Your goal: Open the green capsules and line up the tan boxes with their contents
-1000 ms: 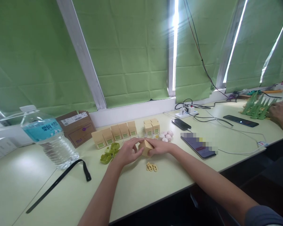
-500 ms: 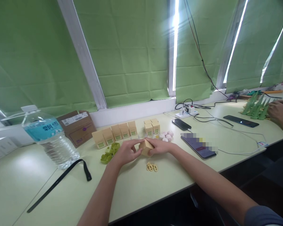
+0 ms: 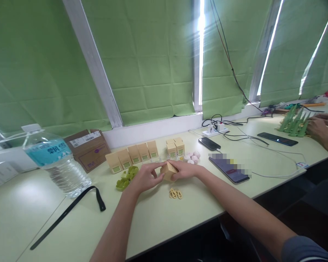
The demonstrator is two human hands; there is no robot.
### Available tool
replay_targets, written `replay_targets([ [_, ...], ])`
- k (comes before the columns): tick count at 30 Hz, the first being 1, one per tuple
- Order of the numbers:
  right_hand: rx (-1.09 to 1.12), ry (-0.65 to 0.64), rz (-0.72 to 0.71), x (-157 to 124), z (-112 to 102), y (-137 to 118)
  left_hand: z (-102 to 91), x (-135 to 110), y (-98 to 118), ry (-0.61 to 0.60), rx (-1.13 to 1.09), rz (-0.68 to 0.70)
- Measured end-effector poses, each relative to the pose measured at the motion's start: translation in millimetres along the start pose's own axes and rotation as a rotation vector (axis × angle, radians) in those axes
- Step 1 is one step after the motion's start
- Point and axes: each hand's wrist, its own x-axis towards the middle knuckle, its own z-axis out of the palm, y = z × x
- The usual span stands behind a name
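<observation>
Between my two hands is a small tan cardboard box (image 3: 168,171), tilted on the table. My left hand (image 3: 149,177) grips it from the left with thumb and fingers. From the right, my right hand (image 3: 182,169) holds its top and side. Just in front lie several cream-coloured ring-like clasps (image 3: 175,193). Green moulded pieces (image 3: 126,178) sit left of my left hand. Behind stand several tan boxes with raised back flaps (image 3: 135,154), and a cluster of closed-looking tan boxes (image 3: 175,146). Pale pink round pieces (image 3: 192,158) lie beyond my right hand.
A large water bottle (image 3: 57,160), a brown carton (image 3: 90,151) and a black strap (image 3: 68,214) are at left. To the right are phones (image 3: 229,168), a power strip (image 3: 215,131) and cables. Another person's hands (image 3: 321,125) are beside green spiky pieces (image 3: 293,122).
The view has shifted very slightly. My hands keep the same hold on the box. At far right, the other person's hands have moved a little.
</observation>
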Motion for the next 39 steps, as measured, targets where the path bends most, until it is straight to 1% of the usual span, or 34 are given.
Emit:
replay_targets([
  [4,-0.006,-0.001,0.004,0,0,0,1.0,1,0,0.004,0.001,0.007],
  [8,-0.013,0.008,0.005,0,0,0,2.4,2,-2,-0.01,0.0,-0.017],
  [15,-0.012,0.029,0.048,-1,0,-2,7.8,4,-3,-0.018,0.04,-0.039],
  [21,0.021,0.089,0.073,1,3,-2,14.3,6,-6,0.013,0.026,-0.047],
  [25,-0.046,0.051,0.029,1,4,-5,16.1,6,-12,0.067,0.007,0.007],
  [27,-0.068,0.037,0.016,1,5,-6,15.1,5,-11,0.079,0.005,-0.003],
  [32,-0.055,0.037,0.022,1,5,-7,11.2,3,-4,0.031,0.005,-0.047],
  [39,-0.004,0.04,0.03,0,4,-8,12.2,2,-7,0.0,0.005,-0.026],
])
